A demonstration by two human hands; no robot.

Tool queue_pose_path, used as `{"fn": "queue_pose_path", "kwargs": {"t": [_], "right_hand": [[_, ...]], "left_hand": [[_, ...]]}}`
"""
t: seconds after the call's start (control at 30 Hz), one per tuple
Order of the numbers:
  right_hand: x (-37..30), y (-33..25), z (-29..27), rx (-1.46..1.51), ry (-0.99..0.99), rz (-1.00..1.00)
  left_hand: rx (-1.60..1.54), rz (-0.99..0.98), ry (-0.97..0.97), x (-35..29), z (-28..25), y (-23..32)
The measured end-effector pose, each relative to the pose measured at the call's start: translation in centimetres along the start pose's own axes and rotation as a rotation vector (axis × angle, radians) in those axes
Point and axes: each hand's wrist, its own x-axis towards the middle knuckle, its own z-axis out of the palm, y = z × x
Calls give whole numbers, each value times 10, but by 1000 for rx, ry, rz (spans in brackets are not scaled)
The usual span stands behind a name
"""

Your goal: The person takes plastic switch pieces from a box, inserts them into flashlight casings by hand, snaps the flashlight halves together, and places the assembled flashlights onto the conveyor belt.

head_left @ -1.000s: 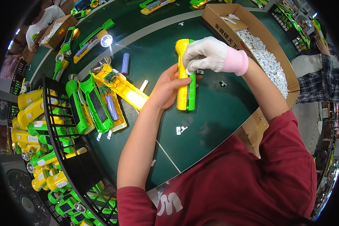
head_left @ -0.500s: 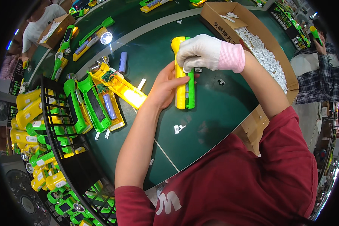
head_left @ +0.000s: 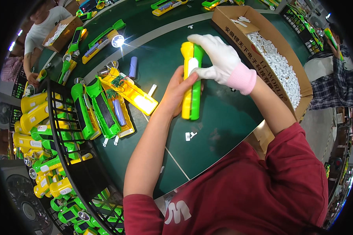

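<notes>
My bare left hand (head_left: 178,92) is wrapped round a yellow and green flashlight housing (head_left: 191,103), held upright over the green table. A white oval piece (head_left: 193,64) shows on its yellow side. In a white glove with a pink cuff, my right hand (head_left: 219,58) grips the housing's upper part, thumb at the white piece and fingertips over the top of the green half. To the left lie opened flashlights: a yellow shell (head_left: 137,94) with a circuit board, a green shell (head_left: 102,105) and a purple battery cell (head_left: 118,111).
A cardboard box (head_left: 278,84) of small white parts stands at the right. At the left a black crate (head_left: 68,156) holds several flashlights. A lit flashlight (head_left: 117,41), a loose purple cell (head_left: 133,67) and small white pieces (head_left: 190,136) lie on the table. Other people are nearby.
My right hand has gone from a pinch over the housing's middle to a wider grip near its top. The white oval piece now shows, and the housing is turned slightly.
</notes>
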Motion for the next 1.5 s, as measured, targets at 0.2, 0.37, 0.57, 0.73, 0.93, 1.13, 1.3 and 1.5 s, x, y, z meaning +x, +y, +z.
{"fn": "queue_pose_path", "kwargs": {"t": [0.2, 0.37, 0.57, 0.73, 0.93, 1.13, 1.3, 1.5], "right_hand": [[11, 9, -11, 513, -202, 435], [15, 22, 12, 784, -229, 496], [11, 5, 13, 926, -91, 570], [14, -7, 9, 547, -125, 502], [2, -22, 19, 111, 241, 353], [-10, -30, 7, 912, 1, 856], [-16, 21, 21, 2111, -177, 642], [-12, 11, 38, 1981, 80, 571]], "left_hand": [[-62, -135, -122, 4, 2, 2], [-83, -151, -141, 3, 1, 6], [29, -132, -97, 1, 3, 6], [-86, -144, -112, 1, 1, 6], [-40, -74, -48, 2, 5, 1], [-196, -85, -40, -1, 10, 0], [113, -58, -109, -3, 6, 3], [103, -161, -111, -3, 4, 1]]}}
